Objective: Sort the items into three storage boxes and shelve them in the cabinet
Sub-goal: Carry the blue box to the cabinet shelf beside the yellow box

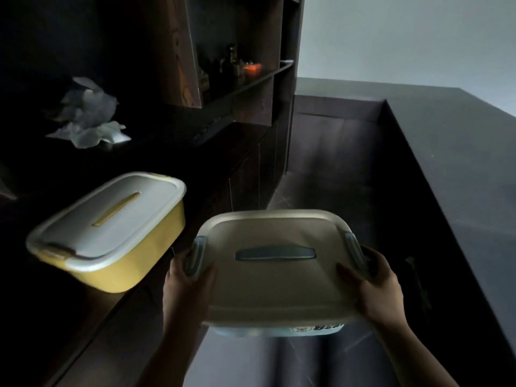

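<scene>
Both hands, left hand and right hand, squeeze the blue box by its ends. The yellow box sits left of it. Things on the dark shelf behind, maybe bottles, are too dim to tell.

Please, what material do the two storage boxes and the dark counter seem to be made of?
Yellow box: probably moulded plastic, smooth, with a matte pale lid and rounded corners.
Blue box, held by the left hand and right hand: the same plastic look, clip latches.
Counter: dark, possibly wood; too dim to tell.
</scene>
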Available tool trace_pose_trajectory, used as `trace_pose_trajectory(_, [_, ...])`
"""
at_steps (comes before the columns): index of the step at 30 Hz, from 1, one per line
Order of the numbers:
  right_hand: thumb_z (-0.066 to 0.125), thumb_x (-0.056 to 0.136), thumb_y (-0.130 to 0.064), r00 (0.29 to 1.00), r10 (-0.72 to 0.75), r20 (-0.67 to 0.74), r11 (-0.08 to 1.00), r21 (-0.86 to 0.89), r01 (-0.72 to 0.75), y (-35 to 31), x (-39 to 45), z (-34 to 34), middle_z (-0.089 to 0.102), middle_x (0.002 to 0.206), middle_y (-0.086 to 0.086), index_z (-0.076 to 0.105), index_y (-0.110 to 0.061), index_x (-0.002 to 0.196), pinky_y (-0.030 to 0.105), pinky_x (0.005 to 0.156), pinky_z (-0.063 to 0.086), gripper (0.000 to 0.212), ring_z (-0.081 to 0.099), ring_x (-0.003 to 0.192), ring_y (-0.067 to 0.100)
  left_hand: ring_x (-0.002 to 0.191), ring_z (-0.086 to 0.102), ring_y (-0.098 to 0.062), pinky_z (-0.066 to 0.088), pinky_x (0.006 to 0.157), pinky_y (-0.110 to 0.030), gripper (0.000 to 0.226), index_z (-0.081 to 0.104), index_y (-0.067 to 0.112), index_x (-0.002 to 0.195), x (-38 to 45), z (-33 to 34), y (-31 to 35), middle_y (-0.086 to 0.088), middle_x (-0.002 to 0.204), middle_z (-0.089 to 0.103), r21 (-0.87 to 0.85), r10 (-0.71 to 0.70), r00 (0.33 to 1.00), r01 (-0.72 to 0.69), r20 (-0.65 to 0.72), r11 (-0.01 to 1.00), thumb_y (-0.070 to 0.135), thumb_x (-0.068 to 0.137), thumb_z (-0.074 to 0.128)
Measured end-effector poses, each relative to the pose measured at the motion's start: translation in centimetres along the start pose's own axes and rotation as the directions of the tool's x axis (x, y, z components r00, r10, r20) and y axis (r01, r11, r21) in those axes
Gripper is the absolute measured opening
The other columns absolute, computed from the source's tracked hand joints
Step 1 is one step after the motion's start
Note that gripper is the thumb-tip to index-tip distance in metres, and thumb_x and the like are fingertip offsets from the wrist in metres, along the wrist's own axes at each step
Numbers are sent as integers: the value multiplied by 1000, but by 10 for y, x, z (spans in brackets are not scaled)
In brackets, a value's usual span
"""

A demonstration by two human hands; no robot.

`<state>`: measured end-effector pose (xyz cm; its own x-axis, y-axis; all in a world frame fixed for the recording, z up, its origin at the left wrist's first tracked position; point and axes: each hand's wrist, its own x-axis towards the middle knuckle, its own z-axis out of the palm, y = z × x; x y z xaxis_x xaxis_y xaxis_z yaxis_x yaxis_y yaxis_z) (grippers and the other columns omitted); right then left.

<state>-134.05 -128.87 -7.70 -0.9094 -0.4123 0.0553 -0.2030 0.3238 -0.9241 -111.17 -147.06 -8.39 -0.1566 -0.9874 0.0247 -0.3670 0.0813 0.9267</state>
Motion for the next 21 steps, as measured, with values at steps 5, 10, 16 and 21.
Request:
trace_pose_trajectory(5, [74,57,-48,999,27,23,999,40,-28,-8,64,40,66,104,-3,58,-34,117,41,90,49,64,61,98,20,99,57,-24,52,79,-48,59,45,36,127,67,20,16,0,114,56,12,7,1000,-7,9,1000,35,75,71])
trace_pose_trajectory(10, [83,70,-28,994,14,108,999,35,-18,-12,133,83,66,104,-1,60,-32,119,44,88,51,54,63,97,22,94,59,-25,55,75,-51,72,42,42,125,114,38,20,-1,109,56,10,-40,999,40,-15,999,57,57,60])
trace_pose_trajectory(16, [83,71,-23,979,-22,204,998,56,11,-19,219,125,66,104,1,61,-29,121,38,82,50,55,62,93,21,99,56,-28,52,82,-53,81,43,33,130,163,75,17,-3,111,56,51,-56,996,60,-72,997,63,57,61])
trace_pose_trajectory(21, [82,69,-14,955,-29,296,992,123,-8,-23,303,167,67,99,-5,61,-34,116,44,86,53,55,64,95,24,107,56,-24,48,92,-49,80,46,34,128,221,120,24,3,111,59,9,-90,988,92,-127,996,62,55,65])
